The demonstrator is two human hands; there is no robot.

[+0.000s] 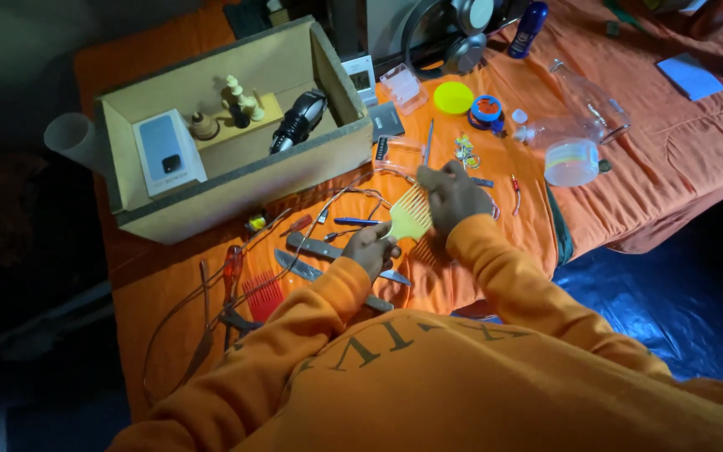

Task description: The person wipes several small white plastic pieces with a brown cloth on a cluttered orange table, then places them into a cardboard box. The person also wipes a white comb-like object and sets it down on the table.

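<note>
Room was pretty dim, most of the light fell on the middle of a table draped in a wrinkled orange cloth (pixel 679 159), which hung over its near edge and right-hand corner. Off the right edge the floor had a shiny blue plastic tarp (pixel 671 310) spread on it. Left of the table everything sank into shadow, just dark floor (pixel 35 276) with vague shapes. Past the far edge it was black too, couldn't make out any wall or window.

Yellow comb (pixel 410 214), red comb (pixel 263 295), orange cloth (pixel 671 142) over the bench, orange sleeves (pixel 495 268), yellow round lid (pixel 453 97), blue bottle (pixel 529 28), tan cardboard box (pixel 236 180), blue floor sheet (pixel 671 293)
</note>
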